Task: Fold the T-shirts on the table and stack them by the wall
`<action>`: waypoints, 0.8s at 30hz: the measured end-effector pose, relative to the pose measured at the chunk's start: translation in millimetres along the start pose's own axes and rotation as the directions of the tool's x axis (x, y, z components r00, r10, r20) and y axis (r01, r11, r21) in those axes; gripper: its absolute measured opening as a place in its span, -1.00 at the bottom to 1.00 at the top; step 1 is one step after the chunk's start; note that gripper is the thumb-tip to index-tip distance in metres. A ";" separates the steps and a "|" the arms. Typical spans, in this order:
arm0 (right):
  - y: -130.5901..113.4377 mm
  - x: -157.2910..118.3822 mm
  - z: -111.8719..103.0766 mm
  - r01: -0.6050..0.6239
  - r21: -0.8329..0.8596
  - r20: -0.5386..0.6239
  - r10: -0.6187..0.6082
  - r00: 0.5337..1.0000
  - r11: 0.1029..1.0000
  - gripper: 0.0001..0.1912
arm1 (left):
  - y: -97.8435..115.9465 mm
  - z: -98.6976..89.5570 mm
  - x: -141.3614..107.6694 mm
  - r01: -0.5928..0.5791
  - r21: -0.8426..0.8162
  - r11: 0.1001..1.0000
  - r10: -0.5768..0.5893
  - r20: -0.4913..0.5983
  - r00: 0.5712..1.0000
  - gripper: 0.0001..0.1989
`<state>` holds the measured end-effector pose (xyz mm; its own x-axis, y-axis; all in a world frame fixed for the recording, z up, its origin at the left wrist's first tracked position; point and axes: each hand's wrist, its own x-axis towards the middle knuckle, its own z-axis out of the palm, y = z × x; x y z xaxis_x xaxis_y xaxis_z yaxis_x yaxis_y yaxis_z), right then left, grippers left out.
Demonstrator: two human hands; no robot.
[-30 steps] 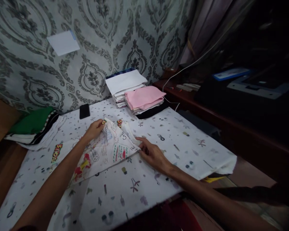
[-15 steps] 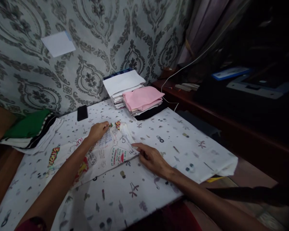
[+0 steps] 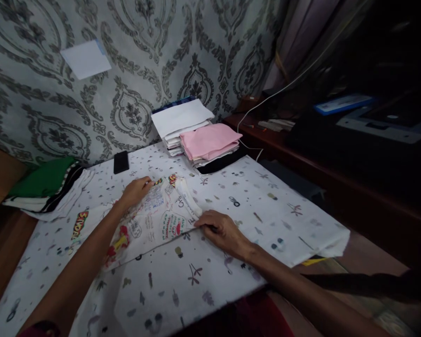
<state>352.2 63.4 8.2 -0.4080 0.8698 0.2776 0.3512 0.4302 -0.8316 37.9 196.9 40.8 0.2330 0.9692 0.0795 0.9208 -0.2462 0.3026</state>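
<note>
Far left: folded green cloth [image 3: 44, 178] on a pile at the desk's [image 3: 259, 206] edge. Phone [image 3: 121, 162] lies near the wall. Left hand [image 3: 136, 191] pinches the far edge of the printed cloth [image 3: 152, 217], which lies fairly flat mid-desk. Folded pink cloth [image 3: 210, 142] tops a stack behind. Right hand [image 3: 220, 230] grips the printed cloth's near right corner. Step in hand looks like straightening the edges; next move calls for a firm two-sided hold, layers aligned.
</note>
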 end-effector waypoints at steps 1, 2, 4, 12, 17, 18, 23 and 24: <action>-0.9 -0.3 -0.1 -0.010 0.001 0.001 0.010 1.000 1.000 -0.69 | -4.4 -2.0 -2.7 -0.006 -0.064 0.998 0.006 0.010 1.000 -0.66; -1.4 -0.5 -0.2 -0.022 0.000 0.004 0.022 1.000 1.000 -0.70 | -8.7 -4.2 -5.9 -0.004 -0.132 0.991 0.008 0.029 1.000 -0.65; -1.6 -0.2 0.1 -0.051 -0.018 0.000 0.051 0.999 0.999 -0.72 | -16.2 -8.7 -13.2 0.028 -0.262 0.965 -0.006 0.083 0.997 -0.63; -0.7 2.7 0.4 -0.144 -0.026 -0.013 0.144 0.990 0.989 -0.63 | -16.6 -16.2 -31.9 0.139 -0.454 0.880 -0.084 0.139 0.987 -0.63; 1.2 0.5 2.4 -0.136 0.024 -0.026 0.137 0.990 0.990 -0.72 | -15.7 -12.4 -30.5 0.128 -0.443 0.887 -0.090 0.107 0.990 -0.66; 1.9 0.2 2.8 -0.128 0.017 -0.033 0.129 0.991 0.992 -0.73 | -16.5 -11.2 -29.8 0.131 -0.421 0.897 -0.094 0.106 0.990 -0.67; 2.8 -0.3 2.5 -0.107 -0.021 -0.028 0.106 0.994 0.994 -0.73 | -19.8 -6.3 -29.0 0.133 -0.306 0.943 -0.118 0.069 0.991 -0.72; 2.6 -0.2 2.1 -0.104 -0.026 -0.022 0.104 0.994 0.994 -0.73 | -19.8 -6.2 -29.6 0.131 -0.296 0.946 -0.118 0.061 0.991 -0.72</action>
<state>351.4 63.8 5.1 -0.3506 0.9148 0.2004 0.4135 0.3432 -0.8433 10.8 173.0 38.3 0.1412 0.9899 -0.0148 0.8089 -0.1067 0.5782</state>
